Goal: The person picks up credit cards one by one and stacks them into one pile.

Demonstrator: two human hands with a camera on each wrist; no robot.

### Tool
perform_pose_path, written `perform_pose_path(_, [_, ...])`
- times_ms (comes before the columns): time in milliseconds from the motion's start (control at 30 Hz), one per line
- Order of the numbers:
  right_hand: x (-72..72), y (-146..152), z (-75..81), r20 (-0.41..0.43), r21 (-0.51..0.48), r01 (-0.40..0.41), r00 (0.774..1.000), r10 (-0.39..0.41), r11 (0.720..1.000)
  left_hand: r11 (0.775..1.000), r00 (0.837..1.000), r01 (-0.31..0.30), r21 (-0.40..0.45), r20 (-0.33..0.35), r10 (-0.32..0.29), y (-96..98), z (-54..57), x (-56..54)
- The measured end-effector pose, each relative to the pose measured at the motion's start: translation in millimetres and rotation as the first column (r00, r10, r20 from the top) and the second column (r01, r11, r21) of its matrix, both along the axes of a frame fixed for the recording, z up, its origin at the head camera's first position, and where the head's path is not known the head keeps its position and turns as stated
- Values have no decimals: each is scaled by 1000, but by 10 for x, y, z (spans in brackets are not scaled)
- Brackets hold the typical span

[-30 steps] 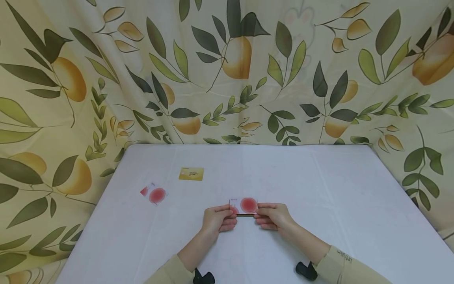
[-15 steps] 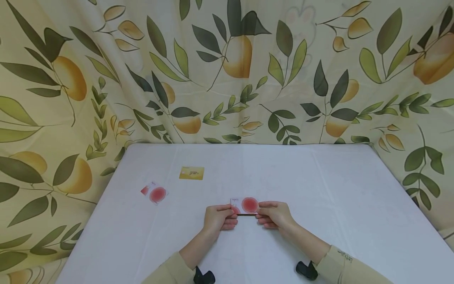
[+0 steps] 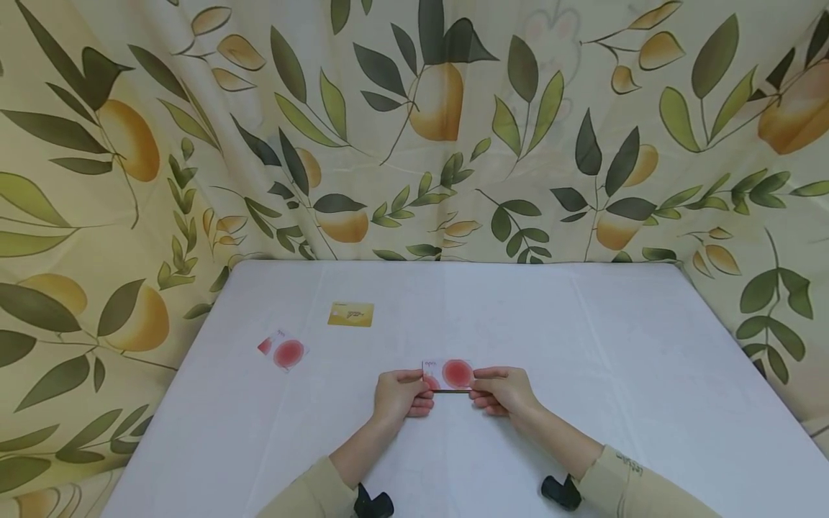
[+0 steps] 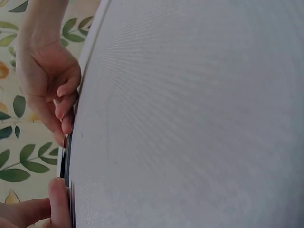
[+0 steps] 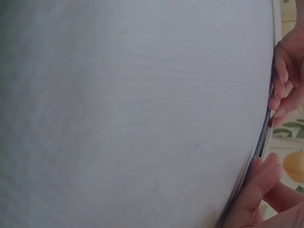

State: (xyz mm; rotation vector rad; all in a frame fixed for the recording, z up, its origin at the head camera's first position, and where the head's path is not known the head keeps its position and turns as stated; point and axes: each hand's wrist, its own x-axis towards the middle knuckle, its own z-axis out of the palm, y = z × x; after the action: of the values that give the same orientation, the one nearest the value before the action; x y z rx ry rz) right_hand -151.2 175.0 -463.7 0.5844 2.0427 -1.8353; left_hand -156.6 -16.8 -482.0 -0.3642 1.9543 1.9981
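I have the left grip [image 3: 396, 396] and right grip [image 3: 508, 392] pinching a red-dotted card [image 3: 457, 373] by opposite ends, presumably for balance, a yellow card [image 3: 350, 314] lying beyond.

The left hand [image 3: 396, 396] and right hand [image 3: 512, 392] are pinching opposite each other; both forearms [image 3: 358, 447] are slanting inward.

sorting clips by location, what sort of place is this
Probably an indoor tabletop filming setup: a white-covered table, leaf-print fabric hanging behind and beside it, and a black device near the right sleeve.
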Motion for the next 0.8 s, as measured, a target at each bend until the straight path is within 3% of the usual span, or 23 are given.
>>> perform_pose_path(333, [-11, 5, -42, -25, 0, -17, 1000, 17, 1000, 993, 1000, -8, -119, -2, 8, 13, 18, -3])
perform_pose_path(800, [-5, -17, -43, -39, 33, -16, 999, 17, 999, 992, 998, 3, -128, -61, -11, 1, -49, -13])
